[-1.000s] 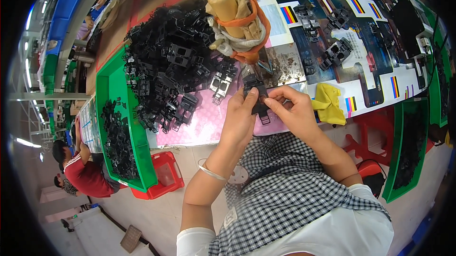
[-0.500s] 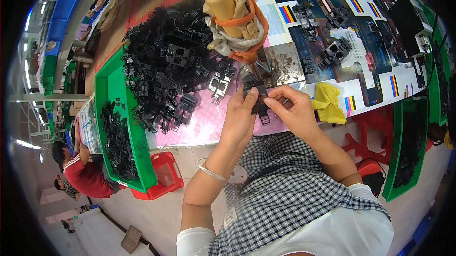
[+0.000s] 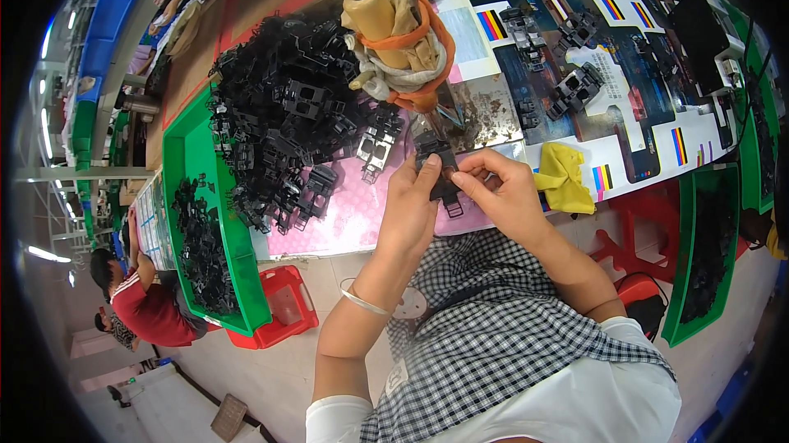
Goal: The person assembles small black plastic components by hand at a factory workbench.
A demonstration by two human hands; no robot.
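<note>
Between my two hands is a black plastic frame part (image 3: 445, 186) with square openings, held over the near edge of the bench. My left hand (image 3: 411, 194) grips its left side, thumb on top. With thumb and forefinger pinched together, my right hand (image 3: 503, 186) works at the part's right side; anything small between those fingertips is hidden. Just beyond the part stands a cloth-wrapped tool (image 3: 394, 44) with a tan handle and orange and white bindings. A large heap of similar black parts (image 3: 283, 106) lies to the left, with a silver-faced part (image 3: 376, 149) at its edge.
A yellow cloth (image 3: 565, 178) lies to the right at the bench edge. Several black parts (image 3: 575, 89) rest on the printed sheets beyond. Green bins (image 3: 256, 299) flank the bench, above a red stool (image 3: 288, 303). Another person in red (image 3: 152, 303) sits far left.
The head view has shifted slightly, so the bench things sit a little further left. Both hands keep their hold on the black part, with hardly any finger movement.
</note>
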